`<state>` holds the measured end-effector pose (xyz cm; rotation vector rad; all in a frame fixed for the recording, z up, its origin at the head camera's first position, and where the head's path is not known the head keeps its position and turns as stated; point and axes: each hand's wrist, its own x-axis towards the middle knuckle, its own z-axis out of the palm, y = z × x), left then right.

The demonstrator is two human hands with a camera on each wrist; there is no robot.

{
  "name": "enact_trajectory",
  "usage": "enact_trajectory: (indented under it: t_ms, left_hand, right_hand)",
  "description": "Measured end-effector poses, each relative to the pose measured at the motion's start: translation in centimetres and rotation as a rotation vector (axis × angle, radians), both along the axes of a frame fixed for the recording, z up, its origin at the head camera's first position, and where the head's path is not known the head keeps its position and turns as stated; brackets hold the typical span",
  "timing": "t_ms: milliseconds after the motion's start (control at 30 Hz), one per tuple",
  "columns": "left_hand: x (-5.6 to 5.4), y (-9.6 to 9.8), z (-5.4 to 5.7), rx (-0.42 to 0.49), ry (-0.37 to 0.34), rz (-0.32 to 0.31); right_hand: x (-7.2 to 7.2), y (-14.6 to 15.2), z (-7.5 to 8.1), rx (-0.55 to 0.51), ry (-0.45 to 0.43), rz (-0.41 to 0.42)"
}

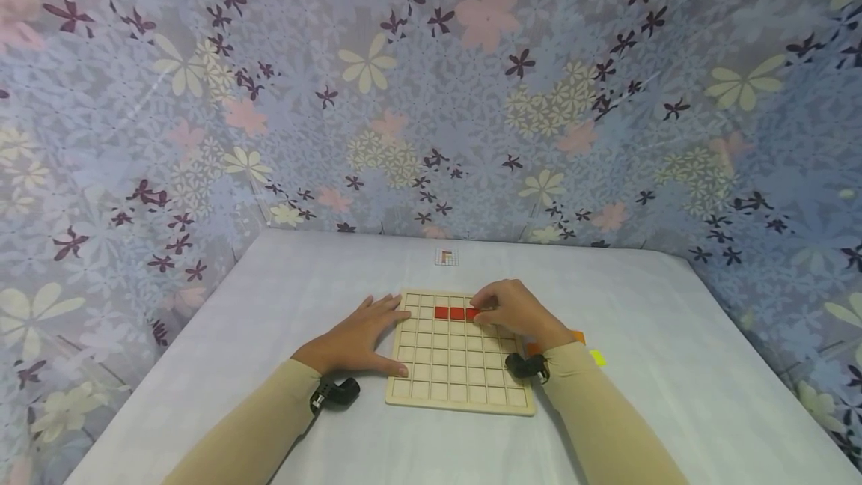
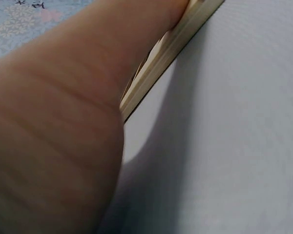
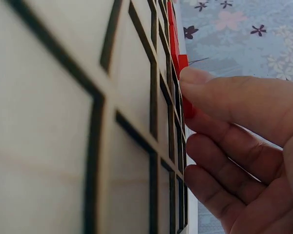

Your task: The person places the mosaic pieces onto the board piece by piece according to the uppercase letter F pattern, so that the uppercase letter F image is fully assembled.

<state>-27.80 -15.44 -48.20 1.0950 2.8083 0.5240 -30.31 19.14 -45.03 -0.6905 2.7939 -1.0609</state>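
A square wooden grid board (image 1: 458, 376) lies flat in front of me. Two red square tiles (image 1: 441, 313) sit side by side in cells of its second row from the far edge. My right hand (image 1: 515, 311) pinches another red tile (image 3: 187, 108) between thumb and fingers, at the cell just right of those two. In the right wrist view this tile stands tilted against the board's surface. At the board's left side, my left hand (image 1: 357, 335) rests with fingers spread, the thumb and fingertips on the edge. The left wrist view shows mostly the heel of that hand.
A small printed card (image 1: 447, 257) with a grid pattern lies beyond the board. Orange pieces (image 1: 578, 336) and a yellow piece (image 1: 598, 358) lie to the right, partly behind my right wrist. Flowered fabric (image 1: 431, 96) rises behind the white-covered table (image 1: 323, 268).
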Motion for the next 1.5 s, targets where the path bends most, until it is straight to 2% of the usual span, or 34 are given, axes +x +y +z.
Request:
enact_trajectory:
  t_ms: [300, 733, 933, 1167, 1500]
  left_hand:
    - [-0.1, -0.1, 0.0, -0.009, 0.008, 0.014]
    - [-0.2, -0.3, -0.2, -0.002, 0.013, 0.004]
    - [-0.2, -0.2, -0.2, 0.001, 0.006, 0.004]
    - [-0.1, -0.1, -0.2, 0.008, -0.007, 0.000]
    - [0.1, 0.1, -0.1, 0.006, 0.003, 0.016]
  right_hand:
    - [-0.2, -0.3, -0.2, 0.001, 0.022, -0.012]
    - [-0.3, -0.6, -0.3, 0.013, -0.011, -0.031]
    - [0.0, -0.2, -0.2, 0.032, 0.027, -0.034]
    - [0.6, 1.7, 0.2, 0.025, 0.069, -0.063]
    - [1.5, 6.5, -0.5, 0.050, -0.023, -0.212]
